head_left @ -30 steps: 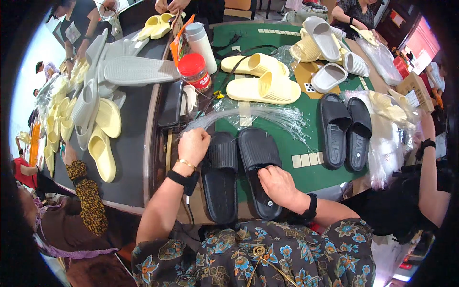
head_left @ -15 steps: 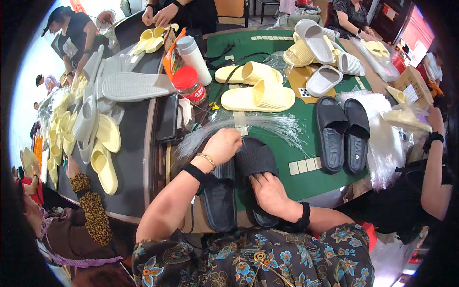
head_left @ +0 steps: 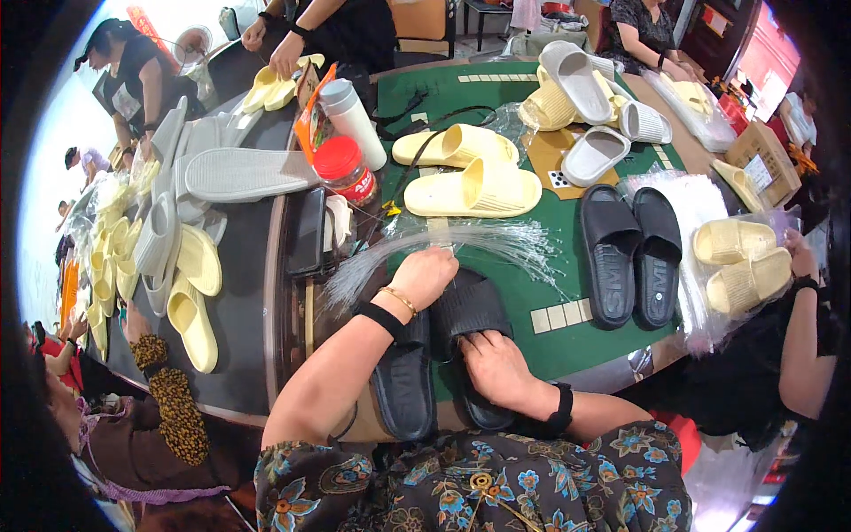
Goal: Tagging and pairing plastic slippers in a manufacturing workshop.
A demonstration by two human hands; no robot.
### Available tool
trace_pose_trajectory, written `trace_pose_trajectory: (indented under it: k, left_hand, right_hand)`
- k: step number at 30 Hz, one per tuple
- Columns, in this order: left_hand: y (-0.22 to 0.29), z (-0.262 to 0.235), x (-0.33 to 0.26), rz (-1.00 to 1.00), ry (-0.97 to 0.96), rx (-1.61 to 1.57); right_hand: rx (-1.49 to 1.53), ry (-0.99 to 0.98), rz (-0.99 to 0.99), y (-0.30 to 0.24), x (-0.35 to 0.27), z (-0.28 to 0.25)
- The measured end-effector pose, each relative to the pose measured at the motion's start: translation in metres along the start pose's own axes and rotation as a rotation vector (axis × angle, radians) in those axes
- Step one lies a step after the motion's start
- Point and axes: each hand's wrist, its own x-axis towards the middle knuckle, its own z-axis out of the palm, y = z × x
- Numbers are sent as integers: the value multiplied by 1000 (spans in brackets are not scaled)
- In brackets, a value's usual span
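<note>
The black slipper (head_left: 479, 306) under your two hands lies at the table's (head_left: 525, 285) near edge, straight in front of you. Its long axis runs close to twelve-and-six, the strapped toe end pointing away from you and leaning slightly toward eleven, the heel toward you.

Your left hand (head_left: 427, 277) is at its toe end, toward eleven, with thumb and fingers drawn together; you cannot tell here whether they pinch anything. Your right hand (head_left: 498, 365) has its fingers in under the strap from the heel side; their tips are hidden, so their grip cannot be told.

Taking that slipper as the clock's centre, count one matching slipper (head_left: 404, 395) at nine, pointing the same way. One fan of clear plastic strands (head_left: 461, 241) curves across at twelve, with two yellow slippers (head_left: 474, 189) beyond it. Two more black slippers (head_left: 613, 259) sit at two, toes away from you. At eleven stand one red-lidded jar (head_left: 346, 170) and one white bottle (head_left: 357, 122).
</note>
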Motion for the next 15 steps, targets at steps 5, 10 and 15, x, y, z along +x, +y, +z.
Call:
trace_pose_trajectory:
  k: [5,10,15]
  left_hand:
    - [0,-2,-2,118,185,-22]
    - [-1,-3,-1,126,138,-42]
    - [2,1,0,27,104,-50]
  right_hand:
    - [-21,-22,-1,-2,1,-3]
    - [-33,0,-9,-4,1,-3]
    - [-29,-1,-10,-4,1,-5]
